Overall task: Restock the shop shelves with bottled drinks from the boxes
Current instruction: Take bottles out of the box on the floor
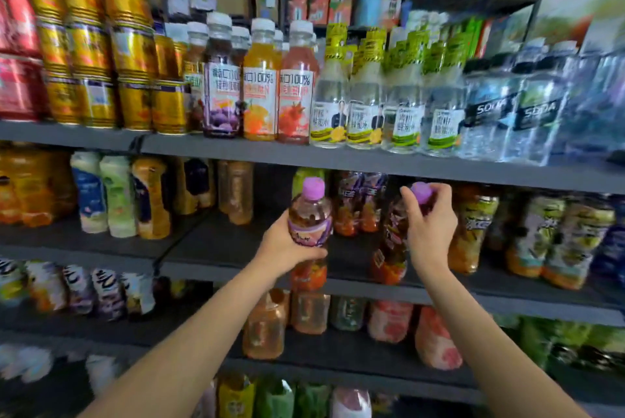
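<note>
My left hand [285, 245] grips the middle of a purple-capped bottle [309, 214] of amber drink, held upright at the front edge of the second grey shelf [236, 245]. My right hand [431, 221] grips the neck and upper body of a second purple-capped bottle [392, 248], whose base sits near the same shelf's front edge. Both bottles stand about a hand's width apart. More bottles of the same kind [358, 204] stand behind them, deeper on the shelf.
The top shelf [372, 160] carries gold cans, juice bottles, honey water and soda bottles. Orange tea bottles [470, 231] stand right of my right hand. A bare stretch of the second shelf lies left of my left hand. Lower shelves hold several more bottled drinks.
</note>
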`<state>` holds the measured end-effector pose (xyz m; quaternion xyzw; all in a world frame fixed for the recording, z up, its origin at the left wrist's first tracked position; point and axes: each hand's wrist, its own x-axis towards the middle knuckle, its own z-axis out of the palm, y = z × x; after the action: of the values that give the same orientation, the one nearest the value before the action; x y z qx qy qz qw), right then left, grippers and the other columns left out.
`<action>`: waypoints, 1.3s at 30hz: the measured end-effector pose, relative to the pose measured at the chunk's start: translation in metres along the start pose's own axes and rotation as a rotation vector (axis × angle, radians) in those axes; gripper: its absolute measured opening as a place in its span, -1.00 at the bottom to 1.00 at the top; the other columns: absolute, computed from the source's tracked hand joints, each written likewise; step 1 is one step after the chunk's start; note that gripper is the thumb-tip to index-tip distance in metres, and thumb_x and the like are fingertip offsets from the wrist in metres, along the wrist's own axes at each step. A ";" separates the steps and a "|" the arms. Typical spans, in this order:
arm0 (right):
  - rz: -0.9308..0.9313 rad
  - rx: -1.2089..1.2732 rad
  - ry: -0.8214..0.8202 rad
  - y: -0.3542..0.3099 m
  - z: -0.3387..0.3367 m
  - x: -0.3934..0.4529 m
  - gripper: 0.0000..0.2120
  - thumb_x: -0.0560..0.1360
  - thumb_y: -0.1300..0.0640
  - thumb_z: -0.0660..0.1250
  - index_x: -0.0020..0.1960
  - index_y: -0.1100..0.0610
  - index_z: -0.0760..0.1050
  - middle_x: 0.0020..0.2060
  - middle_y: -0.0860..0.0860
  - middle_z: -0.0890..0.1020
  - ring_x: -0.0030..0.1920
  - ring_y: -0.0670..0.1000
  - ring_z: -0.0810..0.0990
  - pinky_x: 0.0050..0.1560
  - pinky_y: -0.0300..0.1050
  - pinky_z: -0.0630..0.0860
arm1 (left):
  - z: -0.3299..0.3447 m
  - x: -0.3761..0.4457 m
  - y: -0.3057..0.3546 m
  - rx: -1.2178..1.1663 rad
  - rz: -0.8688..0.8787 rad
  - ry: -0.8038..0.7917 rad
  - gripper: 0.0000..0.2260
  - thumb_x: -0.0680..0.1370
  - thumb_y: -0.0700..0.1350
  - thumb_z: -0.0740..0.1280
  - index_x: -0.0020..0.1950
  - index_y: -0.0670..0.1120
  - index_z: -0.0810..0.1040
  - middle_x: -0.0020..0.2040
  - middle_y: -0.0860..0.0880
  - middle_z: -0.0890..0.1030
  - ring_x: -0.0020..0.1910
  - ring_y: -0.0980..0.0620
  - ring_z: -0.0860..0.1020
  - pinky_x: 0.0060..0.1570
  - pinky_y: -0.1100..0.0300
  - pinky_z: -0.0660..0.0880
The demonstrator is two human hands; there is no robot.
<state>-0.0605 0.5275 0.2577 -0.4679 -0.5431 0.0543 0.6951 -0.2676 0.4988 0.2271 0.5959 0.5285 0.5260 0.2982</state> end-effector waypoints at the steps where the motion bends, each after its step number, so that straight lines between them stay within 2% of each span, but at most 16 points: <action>1: 0.003 0.003 -0.029 0.013 0.005 0.008 -0.74 0.49 0.07 0.35 0.05 0.21 0.41 -0.19 0.09 0.55 -0.16 0.09 0.52 -0.14 -0.20 0.31 | 0.007 0.007 -0.001 0.009 -0.015 0.006 -0.42 0.21 -0.29 0.58 0.11 0.06 0.45 0.04 0.04 0.59 0.10 0.04 0.54 0.17 0.16 0.41; 5: 0.001 0.033 -0.072 0.036 0.027 0.027 -0.69 0.50 0.05 0.34 0.12 0.25 0.46 -0.13 0.17 0.61 -0.17 0.05 0.51 -0.14 -0.20 0.31 | 0.027 0.030 -0.004 0.039 -0.080 0.047 -0.40 0.22 -0.25 0.59 0.18 0.00 0.46 0.06 0.04 0.58 0.10 0.06 0.53 0.17 0.17 0.42; 8: 0.020 0.034 -0.137 0.042 0.044 0.028 -0.63 0.44 0.03 0.40 0.12 0.25 0.48 -0.06 0.16 0.61 -0.01 0.12 0.55 0.00 -0.11 0.38 | 0.040 0.041 -0.005 0.028 -0.126 0.061 -0.41 0.24 -0.28 0.57 0.22 -0.07 0.45 0.04 0.03 0.56 0.08 0.06 0.52 0.08 0.24 0.40; 10: 0.045 0.038 -0.228 0.052 0.050 0.022 -0.48 0.36 0.08 0.49 0.23 0.23 0.41 0.07 0.13 0.52 0.12 0.08 0.49 0.10 -0.20 0.35 | 0.046 0.047 -0.006 0.030 -0.148 0.069 -0.44 0.25 -0.26 0.57 0.17 -0.03 0.45 0.04 0.04 0.57 0.05 0.09 0.52 0.05 0.26 0.40; 12: 0.087 0.104 -0.364 0.068 0.048 0.014 -0.23 0.28 0.19 0.55 0.39 0.12 0.24 0.20 0.07 0.43 0.19 -0.03 0.43 0.17 -0.29 0.31 | 0.050 0.055 -0.009 0.057 -0.160 0.063 -0.46 0.24 -0.22 0.58 0.14 0.02 0.46 0.08 0.03 0.59 0.08 0.08 0.53 0.11 0.20 0.43; 14: 0.165 0.113 -0.491 0.089 0.043 0.005 -0.10 0.28 0.23 0.55 0.46 0.06 0.11 0.25 -0.01 0.42 0.24 -0.09 0.41 0.21 -0.27 0.33 | 0.054 0.064 -0.012 0.089 -0.185 0.041 -0.45 0.22 -0.16 0.60 0.13 0.03 0.48 0.10 0.02 0.60 0.11 0.05 0.54 0.20 0.08 0.45; 16: 0.272 -0.006 -0.593 0.106 0.040 -0.003 -0.25 0.32 0.16 0.53 0.38 0.13 0.21 0.12 -0.04 0.50 0.19 -0.06 0.48 0.10 -0.30 0.38 | 0.059 0.071 -0.012 0.113 -0.222 0.019 -0.50 0.23 -0.12 0.59 0.11 0.04 0.50 0.09 0.05 0.59 0.12 0.05 0.53 0.20 0.10 0.44; 18: 0.300 -0.190 -0.601 0.119 0.043 -0.003 -0.43 0.34 0.03 0.50 0.21 0.20 0.33 0.02 0.06 0.57 0.18 0.10 0.50 0.03 -0.17 0.43 | 0.061 0.075 -0.011 0.150 -0.232 -0.005 -0.56 0.27 -0.10 0.57 0.09 0.04 0.52 0.08 0.05 0.58 0.11 0.07 0.51 0.13 0.20 0.42; 20: 0.320 -0.318 -0.583 0.130 0.053 0.007 -0.42 0.35 -0.05 0.48 0.18 0.24 0.34 0.06 0.18 0.57 0.24 0.22 0.39 0.12 0.01 0.42 | 0.061 0.078 -0.009 0.178 -0.248 -0.030 -0.53 0.28 -0.08 0.57 0.15 0.02 0.53 0.13 0.02 0.58 0.15 0.05 0.50 0.15 0.18 0.41; 23: 0.354 -0.444 -0.580 0.142 0.069 0.030 -0.32 0.37 -0.11 0.44 0.29 0.27 0.30 0.21 0.24 0.48 0.28 0.27 0.35 0.25 0.09 0.32 | 0.058 0.079 -0.007 0.232 -0.273 -0.084 -0.45 0.28 -0.10 0.56 0.23 0.02 0.49 0.17 0.02 0.58 0.19 0.02 0.50 0.26 0.04 0.42; 27: 0.411 -0.453 -0.591 0.147 0.083 0.046 -0.29 0.41 -0.01 0.44 0.36 0.30 0.21 0.30 0.28 0.35 0.30 0.30 0.33 0.28 0.13 0.33 | 0.054 0.070 -0.011 0.240 -0.367 -0.205 -0.35 0.35 -0.28 0.49 0.32 0.06 0.29 0.21 -0.02 0.50 0.19 -0.04 0.50 0.04 0.03 0.57; 30: 0.437 -0.349 -0.564 0.146 0.078 0.037 -0.31 0.40 0.15 0.46 0.37 0.30 0.18 0.30 0.30 0.28 0.27 0.33 0.36 0.26 0.18 0.38 | 0.057 0.067 -0.019 0.406 -0.294 -0.152 -0.44 0.37 -0.22 0.49 0.31 -0.02 0.39 0.23 -0.04 0.53 0.21 -0.03 0.50 0.16 0.07 0.49; 32: 0.393 -0.301 -0.533 0.145 0.069 0.026 -0.32 0.37 0.26 0.45 0.38 0.30 0.19 0.29 0.29 0.27 0.25 0.31 0.38 0.28 0.12 0.38 | 0.066 0.070 -0.021 0.474 -0.236 -0.113 -0.43 0.37 -0.16 0.49 0.34 -0.03 0.38 0.27 -0.02 0.51 0.26 -0.02 0.46 0.26 0.09 0.40; 34: 0.343 -0.275 -0.518 0.142 0.059 0.017 -0.38 0.38 0.34 0.42 0.36 0.31 0.22 0.26 0.27 0.31 0.23 0.26 0.39 0.24 -0.03 0.36 | 0.081 0.076 -0.021 0.495 -0.204 -0.091 -0.39 0.40 -0.14 0.47 0.40 -0.05 0.30 0.32 -0.03 0.47 0.30 -0.03 0.42 0.26 0.14 0.33; 36: 0.335 -0.242 -0.569 0.136 0.052 0.012 -0.44 0.40 0.36 0.37 0.34 0.31 0.23 0.23 0.24 0.34 0.22 0.20 0.39 0.12 -0.18 0.36 | 0.098 0.085 -0.021 0.541 -0.190 -0.044 -0.40 0.43 -0.11 0.45 0.40 -0.10 0.28 0.34 -0.05 0.45 0.31 -0.05 0.41 0.24 0.16 0.33; 39: 0.305 -0.185 -0.648 0.130 0.046 0.010 -0.49 0.43 0.34 0.34 0.33 0.28 0.24 0.22 0.18 0.40 0.20 0.14 0.44 0.03 -0.28 0.34 | 0.121 0.100 -0.027 0.587 -0.200 0.016 -0.48 0.45 -0.04 0.42 0.34 -0.12 0.32 0.28 -0.09 0.50 0.27 -0.08 0.45 0.18 0.10 0.38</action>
<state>-0.0370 0.6326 0.1710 -0.5628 -0.6617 0.2534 0.4257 -0.1732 0.6246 0.2007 0.5976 0.7161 0.3235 0.1593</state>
